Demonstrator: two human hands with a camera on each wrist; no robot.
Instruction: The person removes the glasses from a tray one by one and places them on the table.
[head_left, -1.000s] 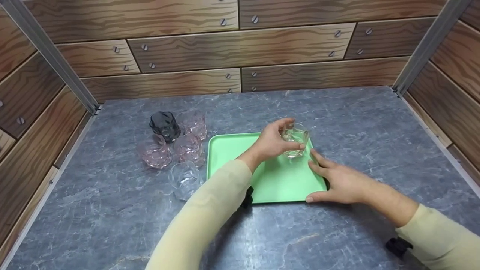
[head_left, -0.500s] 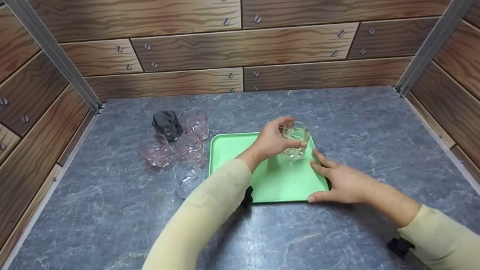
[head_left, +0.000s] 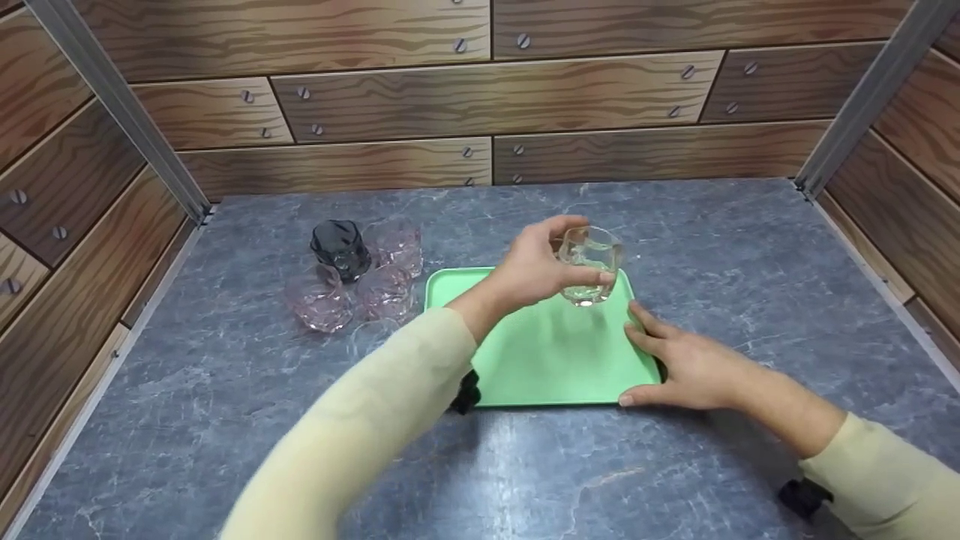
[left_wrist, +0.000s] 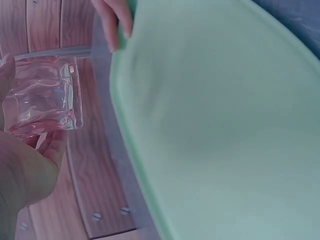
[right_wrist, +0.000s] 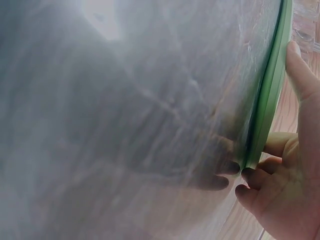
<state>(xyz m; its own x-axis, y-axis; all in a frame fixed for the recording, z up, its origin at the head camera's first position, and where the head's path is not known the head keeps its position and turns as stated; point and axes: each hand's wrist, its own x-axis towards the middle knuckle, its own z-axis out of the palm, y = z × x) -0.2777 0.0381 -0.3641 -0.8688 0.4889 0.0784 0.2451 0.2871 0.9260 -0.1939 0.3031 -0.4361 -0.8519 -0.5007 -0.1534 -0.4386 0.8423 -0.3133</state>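
In the head view my left hand (head_left: 529, 262) grips a clear faceted drinking glass (head_left: 591, 262), thumb on the near side and fingers behind. The glass is upright, slightly above the far right part of a light green tray (head_left: 555, 367). In the left wrist view the same glass (left_wrist: 42, 95) sits between thumb and fingers, apart from the tray. My right hand (head_left: 694, 367) holds the tray's right front corner, thumb at the front and fingers along the right rim. In the right wrist view fingertips (right_wrist: 252, 177) touch the rim's outer side.
Left of the tray stand a dark grey glass (head_left: 339, 244) and several pink glasses (head_left: 386, 292). A clear glass (head_left: 367, 334) is partly hidden by my left sleeve. Wood-patterned walls (head_left: 480, 97) enclose the marbled grey table (head_left: 225, 420) at the back and sides.
My left hand has raised the clear glass a little off the tray, and the left forearm has shifted left, covering more of the other clear glass. The right hand has stayed at the corner.
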